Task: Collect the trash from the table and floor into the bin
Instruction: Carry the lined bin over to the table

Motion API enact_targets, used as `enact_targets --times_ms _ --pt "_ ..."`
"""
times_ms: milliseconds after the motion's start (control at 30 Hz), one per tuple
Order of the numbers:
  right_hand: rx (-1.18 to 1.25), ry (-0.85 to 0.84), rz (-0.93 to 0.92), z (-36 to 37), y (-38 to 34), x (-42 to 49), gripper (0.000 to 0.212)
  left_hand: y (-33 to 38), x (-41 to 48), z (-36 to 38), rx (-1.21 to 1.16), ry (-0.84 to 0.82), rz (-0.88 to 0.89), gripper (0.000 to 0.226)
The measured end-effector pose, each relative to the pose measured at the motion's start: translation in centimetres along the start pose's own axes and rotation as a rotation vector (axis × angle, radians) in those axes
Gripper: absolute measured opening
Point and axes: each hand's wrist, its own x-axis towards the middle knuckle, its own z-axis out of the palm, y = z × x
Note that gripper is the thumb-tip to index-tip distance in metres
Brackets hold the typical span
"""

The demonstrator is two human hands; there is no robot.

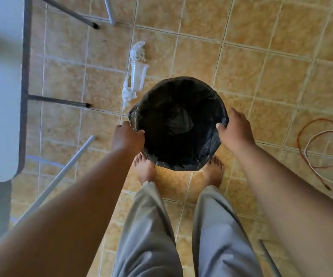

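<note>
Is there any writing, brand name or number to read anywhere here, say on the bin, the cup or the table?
None can be read.
Bin with its black liner: no label in view.
Clear plastic cup on the floor: no print shows.
White crumpled tissues: blank.
White table: overexposed, nothing legible.
Both the left hand and the right hand grip the bin's rim.

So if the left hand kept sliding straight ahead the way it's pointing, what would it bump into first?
Probably the crumpled white tissue beside the bin, then the clear plastic cup. The left hand is higher than the floor trash, so depth is uncertain.
</note>
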Motion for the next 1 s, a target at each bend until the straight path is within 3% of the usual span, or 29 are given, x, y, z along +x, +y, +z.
enact_targets --times_ms 133,300,500,1000 --pt "-0.032 0.062 -0.011 0.7 -0.1 2.0 0.025 0.2 2.0 1.0 -0.006 -0.057 0.011 0.040" --pt "-0.053 0.112 -0.009 0.8 0.0 2.2 0.026 -0.1 2.1 1.6 -0.006 -0.035 0.066 0.031" --pt "0.021 0.124 -0.045 -1.2 0.0 0.1 0.023 0.0 -0.7 -0.5 -0.074 -0.003 0.074 0.036" --pt "0.003 0.175 -0.209 -20.6 -7.8 -16.3 0.034 4.1 -20.3 -18.9 -0.231 0.093 0.099 0.040"
